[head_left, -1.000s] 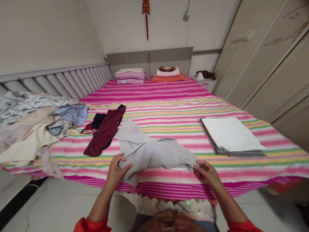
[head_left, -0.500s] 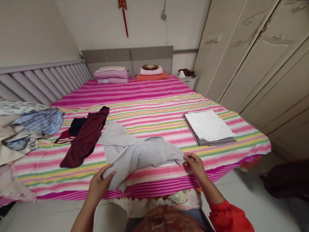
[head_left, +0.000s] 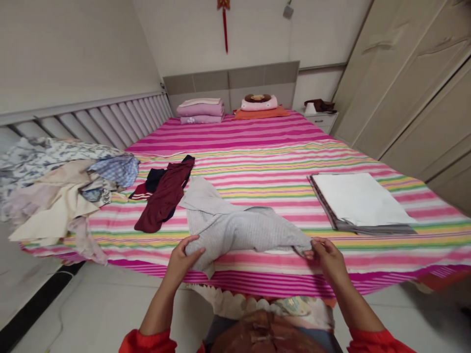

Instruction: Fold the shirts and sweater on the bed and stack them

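A light grey ribbed garment (head_left: 243, 228) lies bunched across the near part of a striped bed (head_left: 257, 186). My left hand (head_left: 183, 260) grips its lower left edge, with the thumb on top and the other fingers partly under the cloth. At the garment's right end, my right hand (head_left: 327, 255) pinches the narrow tip between thumb and fingers. Left of the grey cloth is a maroon garment (head_left: 162, 198) with dark blue pieces beside it. To the right lies a flat folded stack with a white piece (head_left: 362, 198) on top.
A heap of loose clothes (head_left: 55, 191) covers the bed's left side by the railing (head_left: 110, 117). Folded purple bedding (head_left: 201, 110) and a pink pillow on orange cloth (head_left: 262, 113) sit at the headboard. Wardrobes (head_left: 412, 73) stand on the right.
The view has turned left, so everything appears further right and more of the clothes heap shows. Both hands keep hold of the grey garment, whose shape is almost the same.
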The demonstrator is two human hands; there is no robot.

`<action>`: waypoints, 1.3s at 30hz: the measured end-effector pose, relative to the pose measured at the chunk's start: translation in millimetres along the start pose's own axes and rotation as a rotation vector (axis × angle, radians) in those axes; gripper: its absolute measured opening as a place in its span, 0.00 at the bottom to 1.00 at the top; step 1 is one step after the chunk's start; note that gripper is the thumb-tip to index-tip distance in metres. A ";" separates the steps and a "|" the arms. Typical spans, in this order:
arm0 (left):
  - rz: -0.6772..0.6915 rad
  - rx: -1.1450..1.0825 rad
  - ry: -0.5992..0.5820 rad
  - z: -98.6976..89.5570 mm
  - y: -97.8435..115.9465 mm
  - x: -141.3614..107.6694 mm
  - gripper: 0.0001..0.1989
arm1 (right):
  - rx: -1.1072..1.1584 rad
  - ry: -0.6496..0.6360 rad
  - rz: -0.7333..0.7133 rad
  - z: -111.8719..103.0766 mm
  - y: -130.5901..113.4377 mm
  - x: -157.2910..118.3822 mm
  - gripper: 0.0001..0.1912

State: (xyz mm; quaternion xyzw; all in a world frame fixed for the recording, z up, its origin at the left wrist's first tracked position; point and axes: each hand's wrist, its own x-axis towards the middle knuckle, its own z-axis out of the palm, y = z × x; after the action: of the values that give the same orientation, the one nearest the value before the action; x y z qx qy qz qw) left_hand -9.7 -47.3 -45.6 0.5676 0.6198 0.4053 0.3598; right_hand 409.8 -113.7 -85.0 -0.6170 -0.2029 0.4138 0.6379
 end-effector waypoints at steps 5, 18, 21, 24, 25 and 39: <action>0.251 0.220 0.163 5.2 -8.5 1.1 0.20 | 0.046 -0.028 -0.006 0.2 -0.7 2.7 0.26; 0.302 0.313 0.128 -2.3 -31.2 13.5 0.22 | -0.011 -0.055 -0.115 3.7 -15.1 -1.0 0.24; 0.280 0.263 0.197 -9.1 -20.1 13.3 0.22 | -0.012 -0.028 -0.117 3.1 -17.4 -0.4 0.24; 0.241 0.225 0.281 -18.5 -3.7 12.2 0.21 | 0.013 -0.009 -0.128 4.1 -21.9 -0.4 0.24; 0.243 0.223 0.310 -21.6 2.2 11.5 0.21 | 0.025 -0.008 -0.138 4.8 -23.7 -0.5 0.24; 0.125 0.075 0.636 -27.9 26.0 -2.0 0.19 | -0.070 0.088 -0.413 4.6 -50.0 6.1 0.17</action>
State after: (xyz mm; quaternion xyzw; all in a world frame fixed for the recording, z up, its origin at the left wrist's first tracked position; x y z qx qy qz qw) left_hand -24.1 -51.2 -10.4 0.4622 0.6796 0.5606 0.1014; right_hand 423.6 -100.9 -38.1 -0.6018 -0.3111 0.2397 0.6954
